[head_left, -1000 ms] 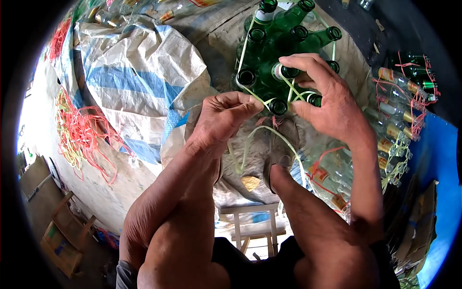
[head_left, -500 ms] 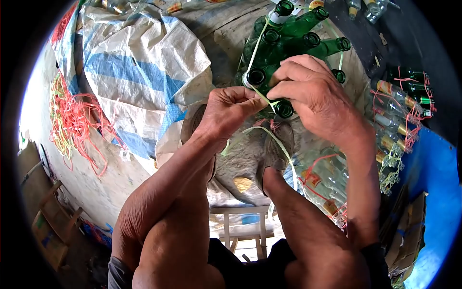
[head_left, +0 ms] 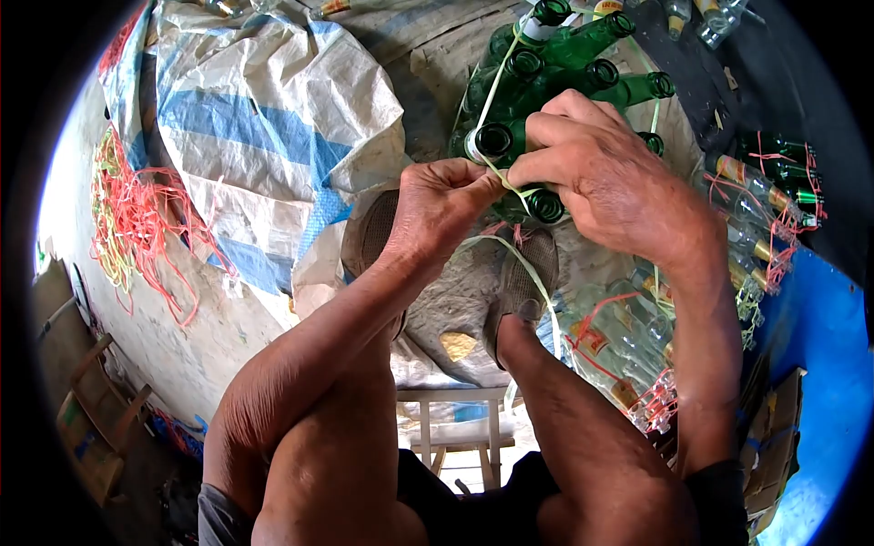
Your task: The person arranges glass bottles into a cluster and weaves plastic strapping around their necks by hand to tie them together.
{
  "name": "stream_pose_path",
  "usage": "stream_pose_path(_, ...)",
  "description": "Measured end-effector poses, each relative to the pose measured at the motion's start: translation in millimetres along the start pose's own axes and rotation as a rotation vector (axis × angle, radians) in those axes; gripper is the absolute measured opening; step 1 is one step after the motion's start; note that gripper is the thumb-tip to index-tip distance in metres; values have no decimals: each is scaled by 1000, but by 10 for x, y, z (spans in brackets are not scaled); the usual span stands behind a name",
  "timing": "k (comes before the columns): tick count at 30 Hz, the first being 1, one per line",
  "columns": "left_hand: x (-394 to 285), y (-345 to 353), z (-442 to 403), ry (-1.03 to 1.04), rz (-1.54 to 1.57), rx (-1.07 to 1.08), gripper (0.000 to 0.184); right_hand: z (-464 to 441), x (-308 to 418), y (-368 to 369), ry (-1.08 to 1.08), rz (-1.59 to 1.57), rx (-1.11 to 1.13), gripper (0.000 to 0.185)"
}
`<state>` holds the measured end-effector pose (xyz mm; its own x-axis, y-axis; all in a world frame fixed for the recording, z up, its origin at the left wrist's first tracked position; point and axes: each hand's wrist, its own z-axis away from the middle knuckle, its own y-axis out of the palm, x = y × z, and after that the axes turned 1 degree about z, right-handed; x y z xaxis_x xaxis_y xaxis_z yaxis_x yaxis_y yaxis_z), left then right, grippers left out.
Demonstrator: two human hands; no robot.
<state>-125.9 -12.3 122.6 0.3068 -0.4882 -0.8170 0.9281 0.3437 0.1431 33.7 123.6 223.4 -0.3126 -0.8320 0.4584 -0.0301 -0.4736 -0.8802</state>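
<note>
Green glass bottles (head_left: 555,86) stand bunched together at the top centre, with a pale yellow-green plastic strap (head_left: 498,86) running round their necks. My left hand (head_left: 448,200) pinches the strap between thumb and forefinger at the near side of the bunch. Right beside it, my right hand (head_left: 601,173) has its thumb and forefinger closed on the same strap, close to the nearest bottle neck (head_left: 545,206). The other fingers of my right hand curl over the bottles and hide some of them. A loose tail of strap (head_left: 533,273) hangs down past my right shoe.
A white and blue woven sack (head_left: 264,136) lies at the left, beside a tangle of red and yellow straps (head_left: 155,218). Clear bottles (head_left: 628,337) tied with red strap lie at the right. A wooden stool (head_left: 452,396) shows between my legs.
The bottle tops appear slightly further right in view. Both hands stay on the strap near the same bottle neck, the right arm shifted a little to the right.
</note>
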Motion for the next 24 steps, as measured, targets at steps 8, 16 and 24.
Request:
stream_pose_path(8, -59, 15, 39, 25, -81, -74, 27, -67, 40, -79, -28, 120, 51, 29)
stream_pose_path(16, -50, 18, 56, 64, -121, -82, 30, -76, 3, -60, -55, 121, 26, 13)
stream_pose_path(24, -68, 14, 92, 139, -139, -55, 34, -73, -65, -114, -68, 88, 29, 12)
